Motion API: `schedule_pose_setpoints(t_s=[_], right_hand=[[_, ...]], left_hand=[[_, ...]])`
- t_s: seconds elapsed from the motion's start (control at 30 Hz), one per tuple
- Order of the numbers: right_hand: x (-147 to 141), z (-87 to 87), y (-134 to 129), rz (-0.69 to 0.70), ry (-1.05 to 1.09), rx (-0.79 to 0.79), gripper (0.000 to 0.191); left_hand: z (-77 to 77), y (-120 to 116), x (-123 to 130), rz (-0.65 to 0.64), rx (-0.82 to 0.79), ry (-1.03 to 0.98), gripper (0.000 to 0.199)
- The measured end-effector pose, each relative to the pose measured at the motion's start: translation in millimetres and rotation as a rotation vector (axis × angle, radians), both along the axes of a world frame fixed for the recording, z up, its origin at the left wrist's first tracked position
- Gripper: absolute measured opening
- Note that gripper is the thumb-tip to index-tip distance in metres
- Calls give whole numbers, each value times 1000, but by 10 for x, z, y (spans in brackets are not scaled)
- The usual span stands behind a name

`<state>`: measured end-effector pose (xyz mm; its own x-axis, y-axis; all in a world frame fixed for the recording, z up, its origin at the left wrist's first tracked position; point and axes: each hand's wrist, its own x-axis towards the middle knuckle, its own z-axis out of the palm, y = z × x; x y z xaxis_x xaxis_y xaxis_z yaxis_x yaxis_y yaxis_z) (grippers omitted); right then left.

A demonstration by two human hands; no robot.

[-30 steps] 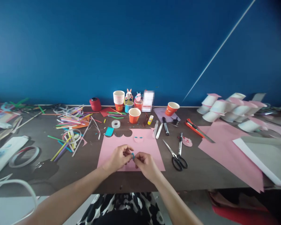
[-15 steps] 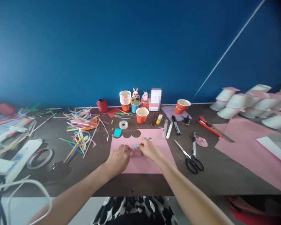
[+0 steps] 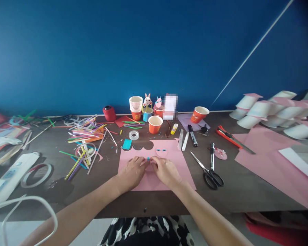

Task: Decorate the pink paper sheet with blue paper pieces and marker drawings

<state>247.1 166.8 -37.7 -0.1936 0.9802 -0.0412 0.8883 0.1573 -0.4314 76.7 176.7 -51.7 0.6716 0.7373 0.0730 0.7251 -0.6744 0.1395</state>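
Observation:
A tiny blue paper piece point(image 3: 148, 158) sits between the fingertips of my two hands, over a pink paper sheet point(image 3: 169, 181) with scalloped cut-outs along its far edge. My left hand point(image 3: 133, 172) is closed at the fingertips on its left side. From the right, my right hand point(image 3: 166, 171) pinches it between thumb and fingers. Just beyond my right hand, a pink cut-out face point(image 3: 161, 152) with two blue eyes lies on the sheet. A blue paper square point(image 3: 127, 144) is at the sheet's far left corner.
Black-handled scissors point(image 3: 207, 172), a marker point(image 3: 212, 157) and an orange cutter point(image 3: 229, 137) lie to the right. Colourful straws point(image 3: 84, 131) are heaped left, near a tape roll point(image 3: 133, 135). Paper cups point(image 3: 155, 124) stand toward the wall; a white power strip point(image 3: 16, 179) is far left.
My right hand has shifted slightly left and down, and both hands' fingertips have come together around the blue paper piece. The view has moved a little.

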Motion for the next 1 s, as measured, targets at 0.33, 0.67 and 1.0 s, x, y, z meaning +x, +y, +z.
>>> schedule_pose_setpoints(t_s=[0.33,0.67,1.0], right_hand=[[-20,-43,-27,30,-112,10,34],[-57,-76,-53,104,-334,41,41],[-80,-85,-45,186,-404,48,46]], left_hand=[[113,-3,-58,20,-12,8,33],[125,-20,-104,12,-29,-12,36],[140,-12,-132,27,-37,-10,35]])
